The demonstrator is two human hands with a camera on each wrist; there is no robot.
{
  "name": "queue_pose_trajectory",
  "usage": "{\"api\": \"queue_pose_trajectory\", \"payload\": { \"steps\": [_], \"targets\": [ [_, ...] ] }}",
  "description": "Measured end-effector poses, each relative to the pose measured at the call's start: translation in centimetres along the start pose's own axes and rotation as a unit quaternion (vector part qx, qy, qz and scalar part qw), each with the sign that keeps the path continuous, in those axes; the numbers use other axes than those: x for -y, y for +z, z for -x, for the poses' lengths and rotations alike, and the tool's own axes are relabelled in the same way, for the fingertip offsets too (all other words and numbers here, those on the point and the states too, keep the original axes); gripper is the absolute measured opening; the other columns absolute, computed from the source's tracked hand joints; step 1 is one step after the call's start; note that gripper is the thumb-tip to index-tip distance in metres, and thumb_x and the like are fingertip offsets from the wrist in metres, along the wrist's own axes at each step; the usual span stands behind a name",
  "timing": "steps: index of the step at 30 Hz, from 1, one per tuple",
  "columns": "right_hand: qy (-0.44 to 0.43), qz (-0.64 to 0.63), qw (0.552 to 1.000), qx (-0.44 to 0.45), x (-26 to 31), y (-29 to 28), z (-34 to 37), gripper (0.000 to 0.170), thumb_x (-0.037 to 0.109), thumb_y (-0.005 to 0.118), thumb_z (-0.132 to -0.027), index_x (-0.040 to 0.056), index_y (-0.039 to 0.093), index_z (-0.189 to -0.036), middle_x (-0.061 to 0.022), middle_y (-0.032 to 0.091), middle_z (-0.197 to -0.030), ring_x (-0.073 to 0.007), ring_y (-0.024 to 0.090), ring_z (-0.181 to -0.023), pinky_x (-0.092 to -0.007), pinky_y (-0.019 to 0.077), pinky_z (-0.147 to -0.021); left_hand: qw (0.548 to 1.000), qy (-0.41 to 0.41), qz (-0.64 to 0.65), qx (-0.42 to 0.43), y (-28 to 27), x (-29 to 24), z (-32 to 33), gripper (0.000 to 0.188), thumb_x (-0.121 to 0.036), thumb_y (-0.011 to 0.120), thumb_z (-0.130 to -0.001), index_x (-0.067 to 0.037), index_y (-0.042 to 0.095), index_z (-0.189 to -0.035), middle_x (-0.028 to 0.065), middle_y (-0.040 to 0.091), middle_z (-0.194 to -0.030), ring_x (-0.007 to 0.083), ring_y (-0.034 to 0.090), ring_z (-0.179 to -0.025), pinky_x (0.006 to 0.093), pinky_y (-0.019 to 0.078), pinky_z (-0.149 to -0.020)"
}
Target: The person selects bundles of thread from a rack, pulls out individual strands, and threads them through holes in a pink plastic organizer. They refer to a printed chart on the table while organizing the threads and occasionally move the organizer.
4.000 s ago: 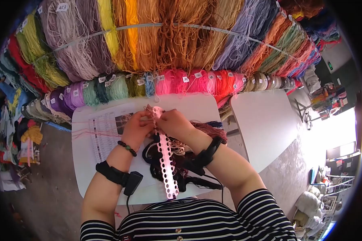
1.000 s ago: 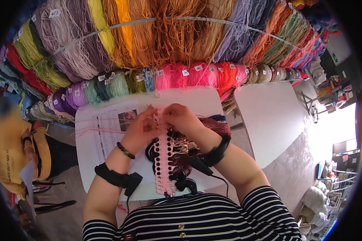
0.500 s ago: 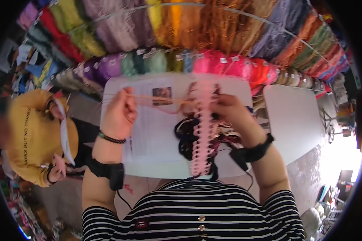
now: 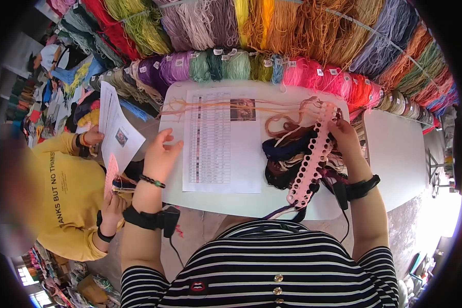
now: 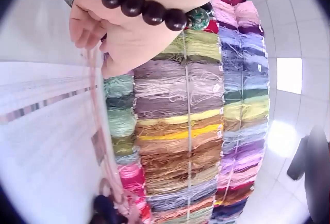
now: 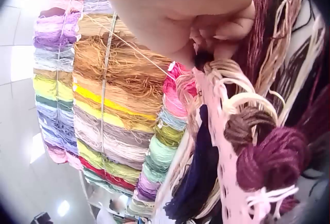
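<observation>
Right hand [image 4: 345,138] grips long, flat pink strip with hole-lined edges [image 4: 312,159] near its far end; remainder slants nearward. Left hand [image 4: 160,154] well apart, fingers loosely spread.

"What can you read at your left?"
"The sweatshirt [image 4: 73,194] there says 'ANKS BUT NO THANKS'."
"And the sheet [image 4: 245,154] before you, the yarn tags [image 4: 321,72]?"
"Printed, but too small for you to make out."

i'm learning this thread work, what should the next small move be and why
Probably the left hand should gather the pale threads: they spread across the chart sheet, while the right hand holds the pink strip.
</observation>
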State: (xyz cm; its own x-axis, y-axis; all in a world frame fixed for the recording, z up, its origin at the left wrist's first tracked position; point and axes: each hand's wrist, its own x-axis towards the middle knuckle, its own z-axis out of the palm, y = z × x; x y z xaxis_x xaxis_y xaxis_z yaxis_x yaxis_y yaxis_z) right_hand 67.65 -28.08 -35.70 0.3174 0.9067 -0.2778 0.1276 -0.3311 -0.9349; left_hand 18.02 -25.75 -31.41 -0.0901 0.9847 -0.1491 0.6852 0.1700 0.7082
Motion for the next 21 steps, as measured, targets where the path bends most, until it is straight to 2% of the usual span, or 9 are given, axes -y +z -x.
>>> {"api": "queue_pose_trajectory", "payload": {
  "steps": [4, 6, 8, 9, 12, 13, 16, 17, 21],
  "targets": [
    [-0.029, 0.082, 0.995, -0.057, 0.2, 1.2, 2.2, 0.060, 0.027, 0.073, -0.082, -0.0051, 0.047, -0.126, -0.0077, 0.065, -0.079, -0.0132, 0.060, -0.064, -0.0246, 0.0472, -0.060, 0.997, 0.003, -0.076, -0.029, 1.1, 1.1, 1.9, 0.057, -0.025, 0.075, -0.076, -0.002, 0.055, -0.125, 0.0123, 0.061, -0.102, 0.0199, 0.060, -0.080, 0.0321, 0.0504, -0.075],
    [-0.044, 0.135, 0.987, -0.077, -0.6, 1.1, 3.0, 0.077, 0.027, 0.077, -0.077, -0.0019, 0.038, -0.136, -0.0091, 0.064, -0.087, -0.0143, 0.060, -0.073, -0.0283, 0.0495, -0.066, 0.994, 0.022, -0.103, -0.034, 1.4, 0.9, 3.2, 0.057, -0.024, 0.076, -0.075, -0.002, 0.055, -0.124, 0.0123, 0.059, -0.100, 0.0213, 0.058, -0.079, 0.0325, 0.0501, -0.074],
    [-0.090, 0.140, 0.979, -0.116, -0.3, 2.0, 5.1, 0.082, 0.027, 0.078, -0.074, -0.0003, 0.036, -0.138, -0.0096, 0.063, -0.094, -0.0144, 0.059, -0.075, -0.0284, 0.0497, -0.069, 0.989, 0.035, -0.133, -0.048, 1.6, 0.6, 4.2, 0.056, -0.023, 0.076, -0.075, -0.001, 0.056, -0.122, 0.0129, 0.058, -0.099, 0.0217, 0.058, -0.080, 0.0321, 0.0499, -0.074],
    [-0.117, 0.157, 0.971, -0.138, -0.6, 2.3, 5.8, 0.084, 0.026, 0.079, -0.072, 0.0002, 0.035, -0.139, -0.0097, 0.061, -0.097, -0.0147, 0.058, -0.076, -0.0276, 0.0493, -0.070, 0.991, 0.010, -0.126, -0.035, 1.6, 0.1, 4.4, 0.058, -0.022, 0.078, -0.073, -0.001, 0.054, -0.121, 0.0152, 0.057, -0.102, 0.0260, 0.058, -0.088, 0.0343, 0.0491, -0.079],
    [-0.077, 0.201, 0.968, -0.127, 0.3, 3.3, 8.1, 0.084, 0.025, 0.079, -0.071, 0.0003, 0.036, -0.139, -0.0102, 0.061, -0.099, -0.0165, 0.058, -0.077, -0.0286, 0.0497, -0.073, 0.980, 0.081, -0.170, -0.069, 2.6, 0.3, 5.0, 0.063, -0.021, 0.079, -0.070, -0.001, 0.052, -0.122, 0.0176, 0.056, -0.108, 0.0314, 0.056, -0.098, 0.0381, 0.0465, -0.087],
    [-0.100, 0.182, 0.972, -0.112, -0.4, 3.8, 8.1, 0.084, 0.024, 0.079, -0.070, 0.0003, 0.036, -0.138, -0.0113, 0.062, -0.103, -0.0185, 0.061, -0.084, -0.0302, 0.0504, -0.077, 0.975, 0.104, -0.182, -0.078, 2.8, 0.3, 5.1, 0.068, -0.020, 0.080, -0.068, -0.001, 0.050, -0.125, 0.0193, 0.055, -0.113, 0.0356, 0.053, -0.106, 0.0408, 0.0431, -0.093],
    [-0.106, 0.228, 0.961, -0.111, -0.7, 3.9, 8.3, 0.084, 0.025, 0.079, -0.070, 0.0007, 0.036, -0.138, -0.0150, 0.062, -0.109, -0.0208, 0.063, -0.094, -0.0320, 0.0505, -0.080, 0.976, 0.111, -0.172, -0.073, 3.2, -0.1, 5.3, 0.069, -0.020, 0.080, -0.067, -0.001, 0.050, -0.126, 0.0193, 0.055, -0.112, 0.0361, 0.052, -0.107, 0.0408, 0.0425, -0.094],
    [-0.096, 0.228, 0.963, -0.104, -1.0, 3.9, 8.1, 0.080, 0.015, 0.076, -0.074, -0.0011, 0.034, -0.139, -0.0172, 0.061, -0.115, -0.0210, 0.063, -0.102, -0.0306, 0.0502, -0.084, 0.976, 0.114, -0.171, -0.069, 3.3, -0.2, 5.3, 0.069, -0.020, 0.080, -0.067, -0.001, 0.050, -0.126, 0.0196, 0.055, -0.113, 0.0366, 0.052, -0.107, 0.0410, 0.0423, -0.094],
    [-0.107, -0.051, 0.990, -0.075, -1.4, 3.4, 8.3, 0.072, -0.007, 0.066, -0.079, -0.0075, 0.029, -0.141, -0.0157, 0.059, -0.120, -0.0186, 0.061, -0.103, -0.0282, 0.0511, -0.086, 0.972, 0.148, -0.171, -0.062, 3.8, -0.4, 5.3, 0.069, -0.020, 0.079, -0.068, -0.004, 0.051, -0.129, 0.0214, 0.052, -0.122, 0.0388, 0.048, -0.115, 0.0450, 0.0384, -0.099]
  ]
}}
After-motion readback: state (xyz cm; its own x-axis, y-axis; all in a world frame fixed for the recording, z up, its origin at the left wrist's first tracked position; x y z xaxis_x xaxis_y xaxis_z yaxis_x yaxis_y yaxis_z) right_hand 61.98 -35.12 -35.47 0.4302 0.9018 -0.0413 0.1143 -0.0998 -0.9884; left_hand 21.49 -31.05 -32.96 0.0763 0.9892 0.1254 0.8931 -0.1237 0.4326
